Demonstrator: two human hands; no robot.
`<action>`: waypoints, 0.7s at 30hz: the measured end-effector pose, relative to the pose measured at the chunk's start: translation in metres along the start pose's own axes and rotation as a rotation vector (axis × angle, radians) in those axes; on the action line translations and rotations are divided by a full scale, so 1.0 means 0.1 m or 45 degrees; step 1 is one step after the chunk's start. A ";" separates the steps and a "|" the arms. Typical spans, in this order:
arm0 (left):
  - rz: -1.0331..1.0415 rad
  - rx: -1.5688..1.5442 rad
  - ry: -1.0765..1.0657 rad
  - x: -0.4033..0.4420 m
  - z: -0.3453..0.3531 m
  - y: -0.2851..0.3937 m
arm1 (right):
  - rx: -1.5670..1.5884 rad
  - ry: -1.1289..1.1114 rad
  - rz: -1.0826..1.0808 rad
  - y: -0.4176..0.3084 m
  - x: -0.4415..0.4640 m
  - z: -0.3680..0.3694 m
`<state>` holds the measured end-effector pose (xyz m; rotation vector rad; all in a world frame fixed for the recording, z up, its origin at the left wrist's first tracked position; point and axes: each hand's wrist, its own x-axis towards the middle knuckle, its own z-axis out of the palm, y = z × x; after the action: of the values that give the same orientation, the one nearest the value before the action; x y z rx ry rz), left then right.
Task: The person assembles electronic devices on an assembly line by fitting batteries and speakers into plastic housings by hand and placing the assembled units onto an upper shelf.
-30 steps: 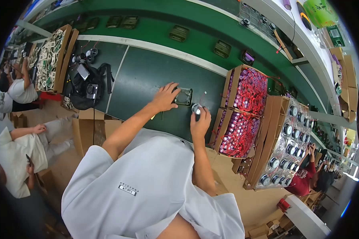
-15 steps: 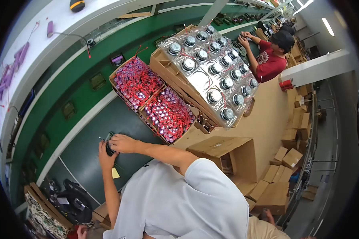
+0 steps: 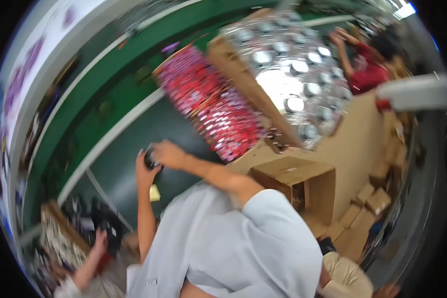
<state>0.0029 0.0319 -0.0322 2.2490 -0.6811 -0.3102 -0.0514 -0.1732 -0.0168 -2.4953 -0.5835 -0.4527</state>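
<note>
Two bare hands meet over the dark green tabletop (image 3: 179,121), working on one small dark piece (image 3: 149,158) held between them just above or against the surface; blur hides which. The left hand (image 3: 144,172) is partly curled, thumb and fingers closed about the near side of that piece. The right hand (image 3: 169,154) comes across from the other side, its fingers bent and drawn down onto the piece; whether they grip it or only press on it, I cannot tell. Near the left wrist lies a yellow slip (image 3: 155,192) on the tabletop. Beyond the right hand sit packed red-and-purple parts (image 3: 191,82) in two adjoining groups, and beside them a cardboard carton (image 3: 253,89) stands under rows of round silver-faced parts (image 3: 299,67) in clear plastic. An open cardboard box (image 3: 295,171) is near the right elbow. Farther off, a co-worker in a red shirt (image 3: 367,69) has both arms raised forward.
</note>
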 end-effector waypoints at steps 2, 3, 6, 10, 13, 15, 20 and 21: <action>-0.092 0.102 0.064 -0.04 -0.04 0.13 | -0.120 -0.022 0.159 -0.20 -0.20 0.12; -0.131 0.031 0.031 -0.04 -0.08 0.16 | -0.117 -0.037 0.118 -0.23 -0.24 0.12; -0.264 0.052 -0.089 -0.03 -0.11 0.26 | -0.457 -0.302 0.049 -0.41 -0.25 0.18; -0.299 0.102 -0.127 -0.01 -0.16 0.27 | -0.596 -0.492 0.093 -0.59 -0.18 0.17; -0.187 0.161 -0.048 -0.02 -0.11 0.22 | -0.606 -0.430 0.148 -0.60 -0.12 0.27; -0.134 0.195 0.032 -0.02 0.04 0.08 | -0.403 -0.542 0.241 -0.58 0.04 0.20; -0.386 0.139 -0.077 0.04 -0.03 0.28 | 0.340 0.054 0.849 -0.39 0.74 -1.17; -0.391 0.123 -0.044 0.03 -0.02 0.23 | 0.282 0.231 0.843 -0.29 0.73 -1.40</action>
<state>-0.0027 0.0184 -0.0137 2.4463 -0.3721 -0.4750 -0.0306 -0.2077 0.1384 -2.2304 0.2573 -0.3235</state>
